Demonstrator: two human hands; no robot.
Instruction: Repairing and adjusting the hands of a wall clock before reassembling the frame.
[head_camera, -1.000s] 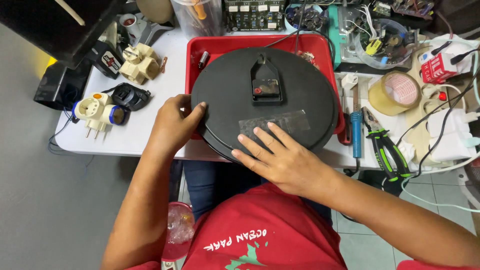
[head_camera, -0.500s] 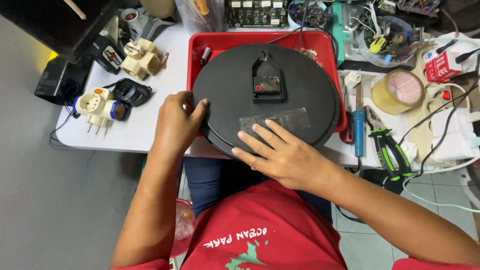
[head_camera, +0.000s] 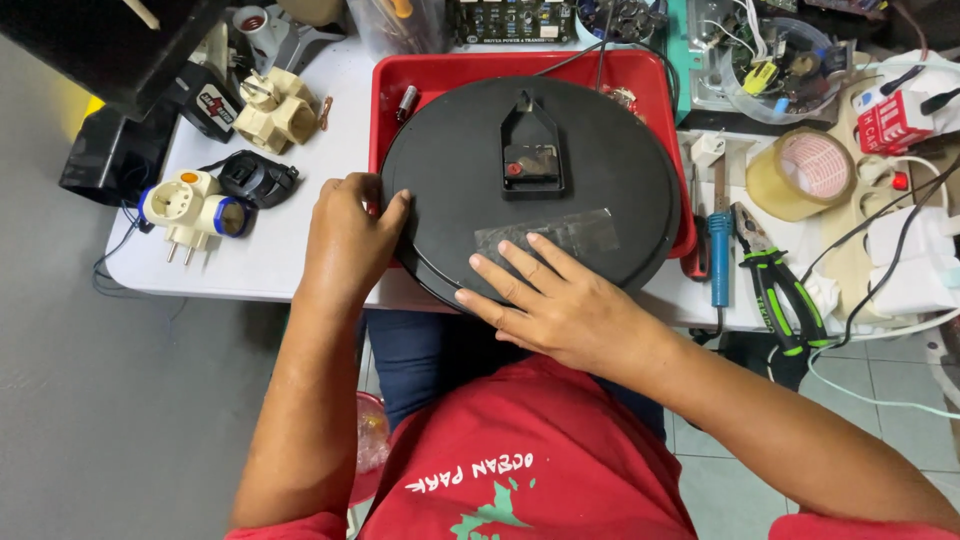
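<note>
clock: round black wall clock (head_camera: 600, 170), face down, back up, lying on the red tray (head_camera: 400, 85) and overhanging the tray's near edge toward the person
clock module: black movement housing (head_camera: 531, 150) at clock centre, small red dot on it
tape patch: clear tape strip (head_camera: 575, 232) stuck on clock back, just below the movement housing
left hand: left hand (head_camera: 347, 238) at clock's left rim, fingers curled together over the edge, thumb on the clock back, gripping the rim
right hand: right hand (head_camera: 560, 305) flat on clock back, lower part, fingers spread apart, fingertips touching the tape patch, not closed on anything
table: white table (head_camera: 270, 250) under the tray, clock sticks out past its near edge
left of clock: cream multi-plug adapter (head_camera: 275, 108), black round part (head_camera: 258, 178), white and blue plug adapter (head_camera: 192, 205), all well apart from the left hand
right of clock: blue-handled soldering iron (head_camera: 720, 245) just beside the tray, green-handled pliers (head_camera: 775, 280) beyond it, roll of tan tape (head_camera: 800, 172) further right
behind clock: circuit board (head_camera: 505, 18) past tray's far edge
person: red shirt (head_camera: 520, 460), seated below clock's near edge
</note>
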